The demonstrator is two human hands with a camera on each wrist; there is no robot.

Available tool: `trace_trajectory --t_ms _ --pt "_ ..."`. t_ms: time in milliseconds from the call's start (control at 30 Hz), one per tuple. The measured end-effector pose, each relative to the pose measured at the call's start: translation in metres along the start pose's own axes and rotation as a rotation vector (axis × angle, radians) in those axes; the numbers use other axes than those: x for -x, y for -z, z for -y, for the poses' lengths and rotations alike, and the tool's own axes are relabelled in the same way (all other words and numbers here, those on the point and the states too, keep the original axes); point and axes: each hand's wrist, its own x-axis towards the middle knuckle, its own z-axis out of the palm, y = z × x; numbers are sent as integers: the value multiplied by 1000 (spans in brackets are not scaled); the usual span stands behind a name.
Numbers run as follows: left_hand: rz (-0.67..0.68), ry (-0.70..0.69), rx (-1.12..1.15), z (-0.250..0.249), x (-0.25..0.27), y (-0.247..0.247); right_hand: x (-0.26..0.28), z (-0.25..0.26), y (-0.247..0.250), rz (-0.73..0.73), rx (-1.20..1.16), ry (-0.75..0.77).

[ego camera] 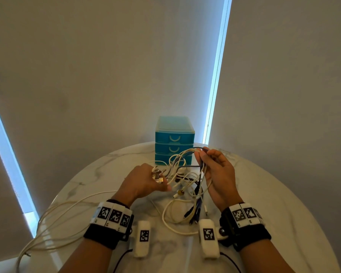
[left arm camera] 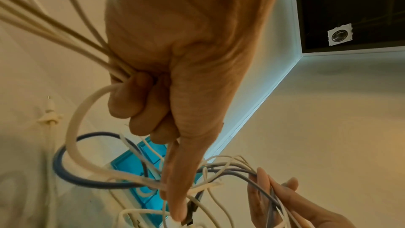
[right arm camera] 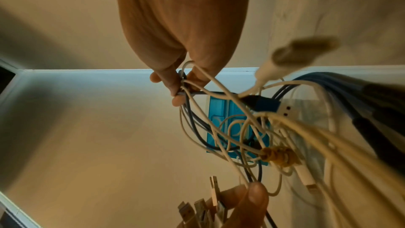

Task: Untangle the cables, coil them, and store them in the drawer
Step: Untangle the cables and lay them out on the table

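Two hands hold the cables (ego camera: 187,174) above the table (ego camera: 283,194): left hand (ego camera: 144,180) grips plug ends, right hand (ego camera: 219,174) pinches loops higher. Strands sag leftward over the edge. Drawers (ego camera: 174,141) stand closed beyond.

Glossy marble table (ego camera: 274,194) (plastic drawers (ego camera: 174,133))

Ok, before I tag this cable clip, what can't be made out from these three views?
- Drawer unit: the bottom drawer is partly behind the cable tangle in the head view, and the contents can't be read in any view.
- Cable count: strands overlap everywhere.
- Where the long white cables end: over the table edge.
- Left hand: the connector types it grips are too small.
- Right hand: the plug near the right wrist camera is blurred.
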Motion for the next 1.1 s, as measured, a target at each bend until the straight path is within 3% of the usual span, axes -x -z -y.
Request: trace_trajectory --t_ms 100,200,300,367,467,567,633,733,767,867,967,1033,1100 --pt "-56 -113 118 -7 7 6 -6 2 7 -51 51 52" --pt "-241 -219 596 -18 17 19 -14 0 24 -175 182 125" --pt "-433 -178 808 -10 10 19 -17 -7 33 -254 338 125" --pt "-483 -133 881 -7 7 15 -17 -11 33 -199 506 106" --pt "-414 -134 886 -10 9 12 -10 -14 28 -7 820 72" --pt "-343 -145 751 -16 13 10 -4 -1 16 -5 1003 268" --pt "-322 -166 683 -21 16 9 1 8 8 98 984 361" --pt "-253 -220 652 -30 23 9 13 8 -5 421 1060 188" --pt "-197 -233 652 -32 24 10 14 3 -6 439 1107 161" --pt "46 -256 541 -34 28 11 8 -6 2 307 1098 144" --pt "194 -263 421 -40 32 11 6 -8 6 319 1122 194" --pt "133 -236 436 -44 33 13 8 -7 5 289 1082 251" --pt "-120 -136 518 -31 22 12 7 -6 4 198 988 294"
